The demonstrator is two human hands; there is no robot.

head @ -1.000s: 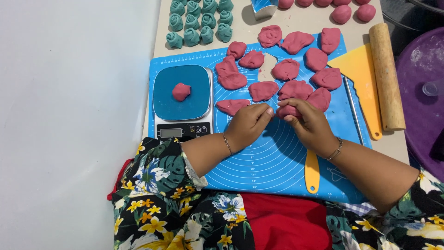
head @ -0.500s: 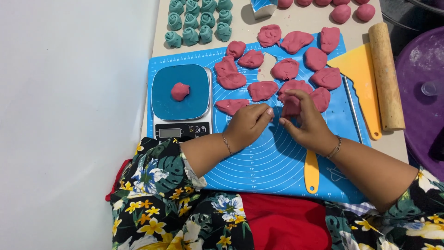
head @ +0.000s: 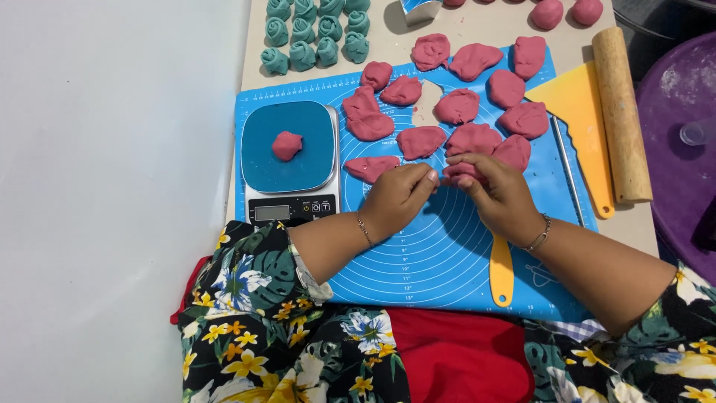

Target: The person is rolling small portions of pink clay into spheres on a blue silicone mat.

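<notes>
Blue mat [head: 440, 254] on beige table [head: 388, 45]; both hands' fingers [head: 466, 166] pinching pink dough lump [head: 456, 173]; white floor beside.

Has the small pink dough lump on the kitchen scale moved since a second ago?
No. The small pink dough lump sits at the same spot on the blue-topped kitchen scale.

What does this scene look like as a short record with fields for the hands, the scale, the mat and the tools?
Left hand: fingertips pinch one end of the pink dough piece
Right hand: grips the same piece from the other side
Scale: blue top, one small pink dough lump on it
Mat: blue silicone, many flattened pink pieces
Tools: yellow scraper, wooden rolling pin to the right
Behind the mat: teal dough swirls
</notes>
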